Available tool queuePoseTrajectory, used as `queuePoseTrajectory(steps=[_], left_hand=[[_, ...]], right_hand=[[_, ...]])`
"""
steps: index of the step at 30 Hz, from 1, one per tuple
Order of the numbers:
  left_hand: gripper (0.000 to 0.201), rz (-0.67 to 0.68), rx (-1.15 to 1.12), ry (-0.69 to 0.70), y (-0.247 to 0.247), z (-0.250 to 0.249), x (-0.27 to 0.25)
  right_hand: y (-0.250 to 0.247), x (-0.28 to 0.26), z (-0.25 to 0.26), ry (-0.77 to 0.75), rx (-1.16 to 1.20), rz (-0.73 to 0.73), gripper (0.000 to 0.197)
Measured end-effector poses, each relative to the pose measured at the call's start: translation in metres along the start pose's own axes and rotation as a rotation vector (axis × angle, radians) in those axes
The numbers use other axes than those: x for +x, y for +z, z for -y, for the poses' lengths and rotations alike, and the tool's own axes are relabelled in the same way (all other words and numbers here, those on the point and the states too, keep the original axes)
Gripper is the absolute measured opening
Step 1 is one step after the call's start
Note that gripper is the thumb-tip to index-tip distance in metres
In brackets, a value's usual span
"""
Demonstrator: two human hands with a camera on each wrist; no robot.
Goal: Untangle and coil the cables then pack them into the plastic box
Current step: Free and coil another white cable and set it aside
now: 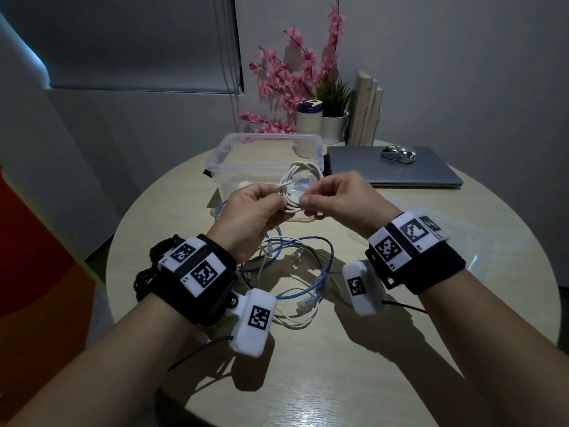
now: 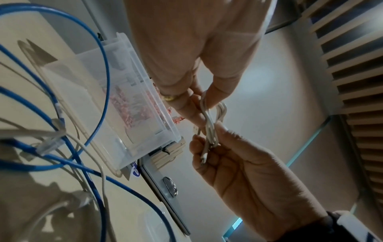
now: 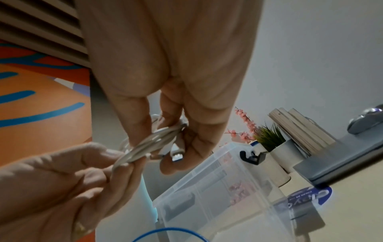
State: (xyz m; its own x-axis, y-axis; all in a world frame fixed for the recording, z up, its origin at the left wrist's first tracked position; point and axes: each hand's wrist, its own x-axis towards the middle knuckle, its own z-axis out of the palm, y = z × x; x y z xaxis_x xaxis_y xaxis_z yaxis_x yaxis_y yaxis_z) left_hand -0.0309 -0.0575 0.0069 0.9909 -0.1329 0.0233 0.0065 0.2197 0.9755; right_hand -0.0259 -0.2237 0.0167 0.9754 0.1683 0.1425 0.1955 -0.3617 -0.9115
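Note:
Both hands hold a small coil of white USB cable (image 1: pixel 300 180) in the air, just in front of the clear plastic box (image 1: pixel 228 146). My left hand (image 1: pixel 268 195) pinches one side of the coil (image 2: pixel 211 129), with a thin plug end sticking out past its fingers. My right hand (image 1: pixel 308 201) pinches the other side; in the right wrist view its fingers (image 3: pixel 178 163) also hold the USB plug (image 3: pixel 176 155). On the table beneath my wrists, a blue network cable (image 1: pixel 326 272) lies tangled with a loose white cable (image 1: pixel 289 322). A black cable (image 1: pixel 147 272) shows behind my left wrist.
The box (image 3: pixel 217 188) stands at the back middle of the round table (image 1: pixel 338 380). A closed grey laptop (image 1: pixel 400 177) with a silver mouse (image 1: pixel 398 154) on it lies to the box's right. Pots with pink flowers and a green plant (image 1: pixel 334 118) stand behind.

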Motion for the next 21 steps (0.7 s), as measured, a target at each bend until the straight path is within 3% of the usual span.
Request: queuePoseTrajectory(steps=[7, 14, 21], left_hand=[[0.018, -0.094, 0.140, 0.078, -0.0002, 0.0021, 0.0051], [0.018, -0.038, 0.212, 0.084, -0.0011, 0.0024, 0.0021], [0.011, -0.078, 0.419, 0.152, 0.0012, -0.0008, 0.0009]], right_hand=[[0.0054, -0.0008, -0.0012, -0.045, -0.176, 0.035, 0.020], [0.0016, 0.0014, 0.0003, -0.014, -0.189, 0.076, 0.007], [0.0061, 0.0025, -0.0002, -0.053, -0.385, 0.063, 0.011]])
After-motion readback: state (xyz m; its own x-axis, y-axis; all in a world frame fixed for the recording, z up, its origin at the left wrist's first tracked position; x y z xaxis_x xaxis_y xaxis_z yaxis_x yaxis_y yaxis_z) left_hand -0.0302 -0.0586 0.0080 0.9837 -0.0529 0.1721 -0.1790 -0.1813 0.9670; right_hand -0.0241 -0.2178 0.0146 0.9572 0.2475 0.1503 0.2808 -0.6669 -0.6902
